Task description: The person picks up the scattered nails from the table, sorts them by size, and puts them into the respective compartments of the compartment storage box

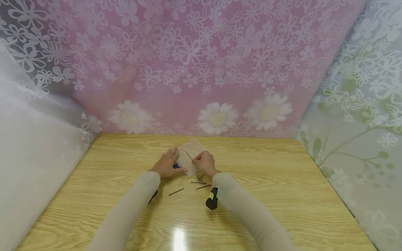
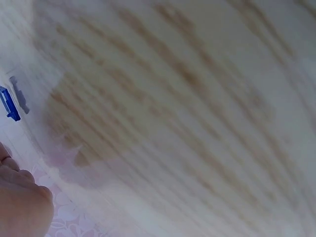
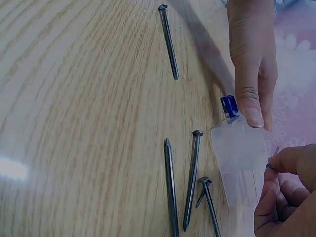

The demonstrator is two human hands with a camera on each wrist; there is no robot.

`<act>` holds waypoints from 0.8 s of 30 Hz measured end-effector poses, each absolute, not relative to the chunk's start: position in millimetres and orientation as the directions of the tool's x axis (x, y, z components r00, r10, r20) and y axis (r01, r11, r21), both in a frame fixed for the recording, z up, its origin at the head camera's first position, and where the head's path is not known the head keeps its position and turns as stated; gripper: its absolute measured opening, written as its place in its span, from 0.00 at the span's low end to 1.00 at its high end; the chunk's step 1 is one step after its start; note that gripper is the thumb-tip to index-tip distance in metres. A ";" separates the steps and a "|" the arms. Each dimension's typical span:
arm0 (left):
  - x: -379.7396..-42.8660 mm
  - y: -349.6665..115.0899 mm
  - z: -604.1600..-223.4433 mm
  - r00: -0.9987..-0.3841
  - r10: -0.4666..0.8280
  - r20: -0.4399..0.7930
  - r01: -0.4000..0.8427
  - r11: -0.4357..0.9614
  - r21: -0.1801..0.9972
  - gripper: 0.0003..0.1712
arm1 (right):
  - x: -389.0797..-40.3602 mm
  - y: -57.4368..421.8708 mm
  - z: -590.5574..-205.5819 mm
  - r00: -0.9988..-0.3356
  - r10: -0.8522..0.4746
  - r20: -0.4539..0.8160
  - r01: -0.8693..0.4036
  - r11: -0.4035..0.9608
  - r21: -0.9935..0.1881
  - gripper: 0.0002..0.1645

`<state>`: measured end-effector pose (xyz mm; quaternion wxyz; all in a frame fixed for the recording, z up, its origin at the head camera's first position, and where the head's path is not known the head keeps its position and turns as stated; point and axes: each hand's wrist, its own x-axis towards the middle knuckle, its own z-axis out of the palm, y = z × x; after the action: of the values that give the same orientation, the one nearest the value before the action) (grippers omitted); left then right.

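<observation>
A clear plastic box [image 1: 190, 169] with a blue latch [image 3: 229, 106] lies on the table, its lid [image 1: 193, 147] folded back on the far side. My left hand [image 1: 166, 164] rests against the box's left side, fingers stretched out and the thumb along its near edge. Between thumb and fingertips my right hand [image 1: 205, 163] pinches a nail [image 1: 188, 155], its shaft slanting over the box. In the right wrist view only the nail's head and a bit of shaft show. Several steel nails lie nearby, one nail [image 3: 169, 42] apart from the cluster [image 3: 192, 182].
The wood-grain table [image 1: 267, 181] meets a pink flowered cloth [image 1: 188, 111] at the back. Pale flowered sheets hang at both sides. Black wrist devices sit under the sleeves, one device [image 1: 211, 198] low beside the nails.
</observation>
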<state>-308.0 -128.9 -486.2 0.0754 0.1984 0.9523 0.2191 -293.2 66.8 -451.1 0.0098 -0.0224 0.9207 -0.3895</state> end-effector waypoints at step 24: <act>-310.4 -129.4 -489.5 -0.911 0.409 -0.052 0.347 0.829 0.439 0.62 | -283.7 65.6 -448.5 -0.996 -0.050 0.077 -0.090 0.703 -0.706 0.08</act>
<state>-310.4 -129.4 -489.5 0.0718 0.1984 0.9535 0.2151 -283.7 65.6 -448.5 -0.0262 -0.0379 0.9224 -0.3836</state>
